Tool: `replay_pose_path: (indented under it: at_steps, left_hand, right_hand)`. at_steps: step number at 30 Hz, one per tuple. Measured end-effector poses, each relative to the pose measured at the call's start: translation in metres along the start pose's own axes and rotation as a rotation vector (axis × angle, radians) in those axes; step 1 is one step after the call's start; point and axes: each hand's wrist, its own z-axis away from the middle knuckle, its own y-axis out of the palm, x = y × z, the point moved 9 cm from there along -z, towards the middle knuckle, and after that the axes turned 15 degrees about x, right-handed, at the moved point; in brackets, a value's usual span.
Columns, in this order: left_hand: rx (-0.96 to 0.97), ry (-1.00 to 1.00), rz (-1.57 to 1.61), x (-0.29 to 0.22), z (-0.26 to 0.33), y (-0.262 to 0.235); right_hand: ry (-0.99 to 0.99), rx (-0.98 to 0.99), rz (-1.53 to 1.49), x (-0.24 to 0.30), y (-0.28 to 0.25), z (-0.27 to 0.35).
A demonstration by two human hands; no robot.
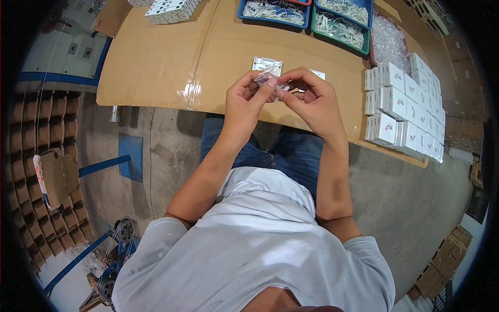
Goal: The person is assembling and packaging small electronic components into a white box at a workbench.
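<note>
My left hand (245,99) and my right hand (315,102) meet above the near edge of the cardboard-covered table (150,67). Between their thumbs and fingers they pinch a small clear plastic bag (266,76). Its contents, if any, are too small to make out. Just beyond my left fingers lies a white rectangular part (267,64) with cut-outs. Partly hidden behind my right hand is another flat white piece (317,74).
At the far side stand a blue tray (245,17) and a green tray (315,32) of small white pieces. Clear plastic bags (389,42) fill a reddish bin beside them. White boxes (397,104) are stacked along the right edge; more white packs (170,10) sit far left.
</note>
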Motion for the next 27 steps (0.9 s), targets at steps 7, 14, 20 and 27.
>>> replay_pose_path:
  at_steps: [7, 14, 20, 27]
  left_hand:
    - [-0.043, 0.046, 0.003, -0.004, 0.002, -0.002]
    - [-0.046, 0.061, -0.072, -0.004, 0.000, -0.007]
    - [-0.050, 0.106, -0.112, -0.016, 0.002, -0.008]
    - [-0.103, 0.065, -0.092, -0.019, 0.002, -0.013]
  right_hand:
    - [0.044, -0.046, -0.007, -0.007, 0.000, 0.000]
    - [0.102, -0.089, 0.049, -0.017, -0.007, -0.001]
    - [0.014, -0.050, -0.174, -0.009, 0.000, -0.003]
    - [0.135, -0.068, -0.219, -0.020, -0.004, -0.001]
